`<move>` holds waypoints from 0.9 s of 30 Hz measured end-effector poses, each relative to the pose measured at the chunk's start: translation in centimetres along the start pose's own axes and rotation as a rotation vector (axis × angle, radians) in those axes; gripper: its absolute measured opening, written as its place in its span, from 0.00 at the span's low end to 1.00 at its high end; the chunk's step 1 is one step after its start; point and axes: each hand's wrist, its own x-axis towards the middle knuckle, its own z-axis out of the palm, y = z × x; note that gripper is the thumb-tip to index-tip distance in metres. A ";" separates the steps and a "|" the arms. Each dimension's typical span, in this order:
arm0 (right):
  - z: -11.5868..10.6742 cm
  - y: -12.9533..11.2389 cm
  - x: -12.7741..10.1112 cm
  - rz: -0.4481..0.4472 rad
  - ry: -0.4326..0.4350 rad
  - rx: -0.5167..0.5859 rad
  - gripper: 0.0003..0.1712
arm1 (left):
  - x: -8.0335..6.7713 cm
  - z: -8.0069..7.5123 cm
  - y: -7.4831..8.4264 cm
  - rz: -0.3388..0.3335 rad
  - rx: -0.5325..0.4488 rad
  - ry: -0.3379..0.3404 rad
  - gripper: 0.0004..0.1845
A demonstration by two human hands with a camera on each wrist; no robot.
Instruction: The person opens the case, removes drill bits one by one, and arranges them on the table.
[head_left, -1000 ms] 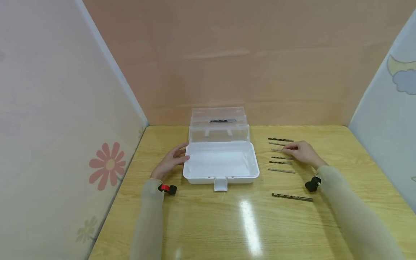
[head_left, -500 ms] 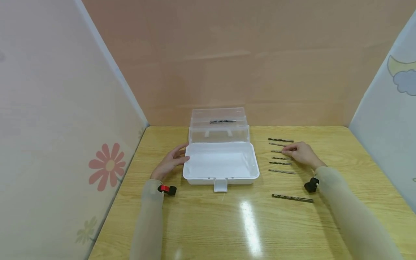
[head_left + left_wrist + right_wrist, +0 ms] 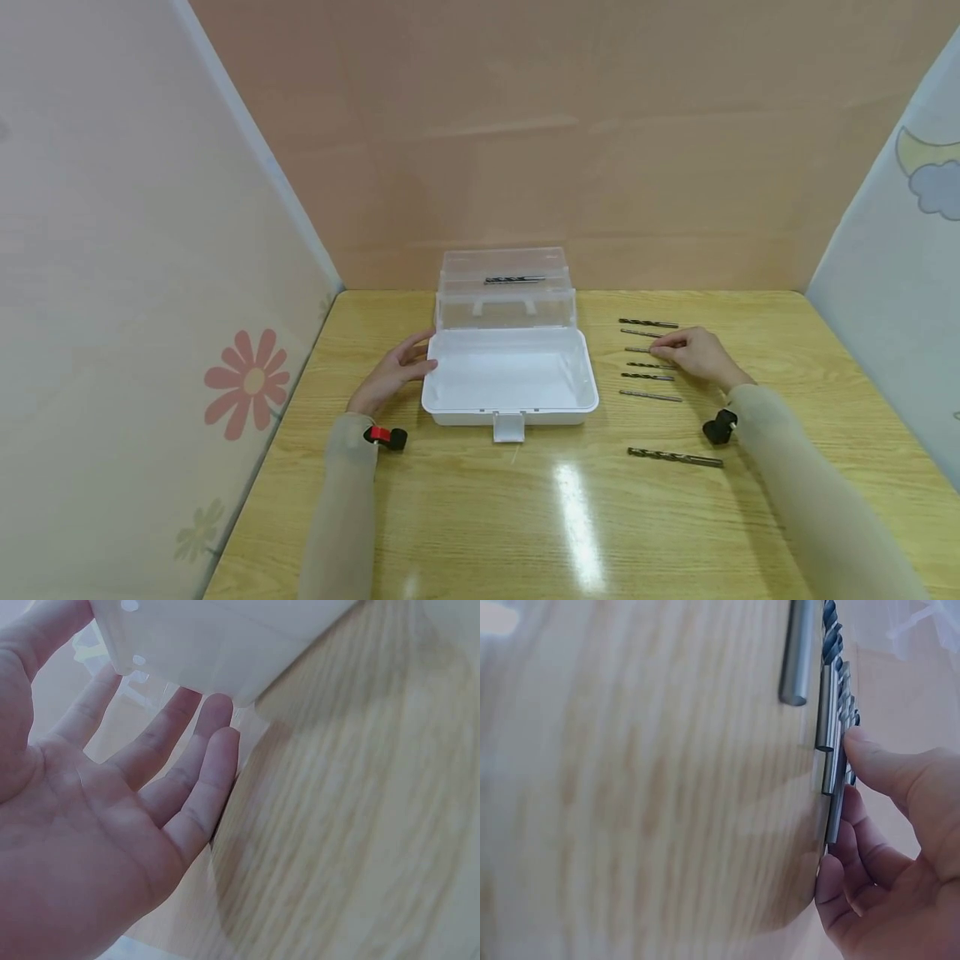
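Observation:
My left hand (image 3: pixel 390 377) holds the left side of an open white plastic box (image 3: pixel 510 418), thumb over the rim and fingers spread along the outer wall. In the left wrist view, its fingertips (image 3: pixel 219 705) meet the box's outside. At the right, my right hand (image 3: pixel 697 352) pinches a thin drill bit (image 3: pixel 637 349) between thumb and fingers, low over the table. It belongs to a column of several drill bits lying crosswise, such as the dark one (image 3: pixel 648 322) at the back and the silver one (image 3: pixel 650 396) in front. The hand hides its shank end.
Clear stepped trays (image 3: pixel 506 310) rise behind the box, with drill bits (image 3: pixel 514 280) in one of them. A thicker drill bit (image 3: pixel 675 457) lies nearer the front. Walls border the wooden table (image 3: pixel 480 517) at left, right and back.

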 end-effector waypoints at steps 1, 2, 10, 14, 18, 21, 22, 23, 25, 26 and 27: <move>0.0 0.0 0.0 0.001 0.002 0.001 0.20 | 0.0 0.0 0.0 0.000 0.001 0.002 0.37; -0.1 0.0 0.0 0.001 0.003 0.001 0.20 | 0.0 0.0 0.0 0.000 0.001 0.003 0.37; -0.6 -0.5 0.3 0.005 -0.008 0.014 0.22 | 0.0 0.0 0.0 -0.004 -0.001 0.006 0.37; -1.8 -1.8 0.6 -0.005 -0.013 0.023 0.25 | -0.1 0.0 0.1 -0.006 0.002 0.008 0.37; -3.2 -3.6 1.1 -0.017 0.004 0.049 0.29 | -0.1 -0.1 0.3 -0.001 0.006 0.002 0.37; -3.9 -5.2 1.6 -0.027 0.018 0.062 0.31 | 0.0 0.0 0.3 0.003 0.007 0.004 0.37; -4.1 -5.7 1.9 -0.029 0.020 0.060 0.31 | 0.0 0.0 0.3 0.002 0.004 0.005 0.37; -4.2 -6.3 2.1 -0.033 0.022 0.059 0.31 | 0.0 0.0 0.3 -0.001 0.001 0.006 0.37; -4.5 -7.3 2.6 -0.034 0.018 0.046 0.33 | 0.0 0.0 0.3 -0.007 -0.004 0.008 0.37; -4.6 -7.8 2.9 -0.040 0.014 0.042 0.32 | 0.0 0.0 0.2 -0.012 -0.007 0.010 0.37; -4.7 -8.3 3.1 -0.045 0.012 0.039 0.32 | 0.0 0.1 0.2 -0.016 -0.011 0.011 0.37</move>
